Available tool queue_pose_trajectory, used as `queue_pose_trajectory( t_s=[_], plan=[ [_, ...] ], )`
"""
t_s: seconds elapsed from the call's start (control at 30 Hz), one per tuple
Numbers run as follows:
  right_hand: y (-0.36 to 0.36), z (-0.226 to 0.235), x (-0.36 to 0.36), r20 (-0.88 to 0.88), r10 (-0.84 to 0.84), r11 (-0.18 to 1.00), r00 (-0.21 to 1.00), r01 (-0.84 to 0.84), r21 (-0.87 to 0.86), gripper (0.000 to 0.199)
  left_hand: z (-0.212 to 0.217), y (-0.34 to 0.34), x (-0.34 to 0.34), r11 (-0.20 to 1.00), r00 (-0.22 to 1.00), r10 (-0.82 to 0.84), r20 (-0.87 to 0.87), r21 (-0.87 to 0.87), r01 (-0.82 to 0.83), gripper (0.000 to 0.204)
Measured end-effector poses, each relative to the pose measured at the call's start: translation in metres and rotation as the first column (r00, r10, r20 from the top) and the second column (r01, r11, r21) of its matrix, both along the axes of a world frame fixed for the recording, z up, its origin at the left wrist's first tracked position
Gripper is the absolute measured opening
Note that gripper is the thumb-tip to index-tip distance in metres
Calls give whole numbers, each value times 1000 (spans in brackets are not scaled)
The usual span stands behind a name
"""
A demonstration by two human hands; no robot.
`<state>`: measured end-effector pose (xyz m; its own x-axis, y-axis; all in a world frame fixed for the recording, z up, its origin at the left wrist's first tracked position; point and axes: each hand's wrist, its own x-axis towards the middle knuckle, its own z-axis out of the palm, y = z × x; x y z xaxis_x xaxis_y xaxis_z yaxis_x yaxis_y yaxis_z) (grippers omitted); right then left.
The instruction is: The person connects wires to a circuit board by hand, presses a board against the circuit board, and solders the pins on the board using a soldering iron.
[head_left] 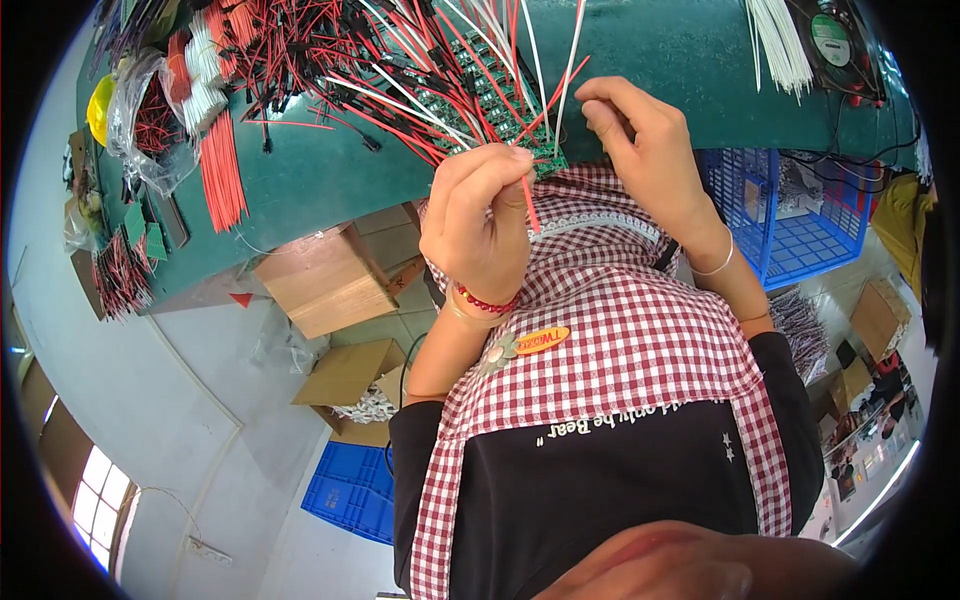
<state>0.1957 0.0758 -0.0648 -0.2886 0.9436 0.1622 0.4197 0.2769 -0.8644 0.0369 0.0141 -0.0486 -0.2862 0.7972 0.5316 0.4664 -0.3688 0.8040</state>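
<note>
My left hand (475, 215) is closed in a pinch at the near edge of the green table, with a red wire (531, 207) sticking out below its fingertips. To its right, my right hand (650, 145) hovers with loosely curled fingers. Its thumb and index tips sit slightly apart, and nothing shows between them. Beneath and beyond both hands lies a panel of green circuit boards (490, 95). Many red, white and black wires fan out over the panel, covering much of it. One white wire (567, 75) rises close to my right fingertips.
Bundled red wires (222, 175) and a clear plastic bag (150, 115) lie on the table's left. White wires (778, 45) and a black round device (835, 45) are at the far right. Below stand a blue crate (800, 225) on the right and cardboard boxes (325, 280) on the left.
</note>
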Motion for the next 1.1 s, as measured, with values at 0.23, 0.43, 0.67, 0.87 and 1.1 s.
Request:
queue_pose_trajectory(
  t_s=[0.23, 0.43, 0.67, 0.87, 1.1],
  plan=[
    [5, 1, 3, 52, -23, 983, 998, 32, -179, 16, -5, 1, -1, 999, 996, -7, -92, 44, 11, 15],
    [13, -6, -1, -25, 10, 982, 1000, -14, -190, 25, -5, 1, -2, 1000, 995, 0, -101, 16, 1, 14],
    [14, -14, -2, -76, 39, 980, 996, -53, -194, 22, -5, 1, -4, 1000, 991, -18, -130, 13, 20, 15],
    [35, -8, 19, -36, -159, 959, 987, 145, -245, 26, -2, 2, 7, 988, 996, 89, 19, -124, -86, 29],
    [55, 65, 36, -167, -575, 703, 801, 588, 400, 26, 1, 9, 0, 977, 957, 76, -280, -169, -127, 31]
  ],
)
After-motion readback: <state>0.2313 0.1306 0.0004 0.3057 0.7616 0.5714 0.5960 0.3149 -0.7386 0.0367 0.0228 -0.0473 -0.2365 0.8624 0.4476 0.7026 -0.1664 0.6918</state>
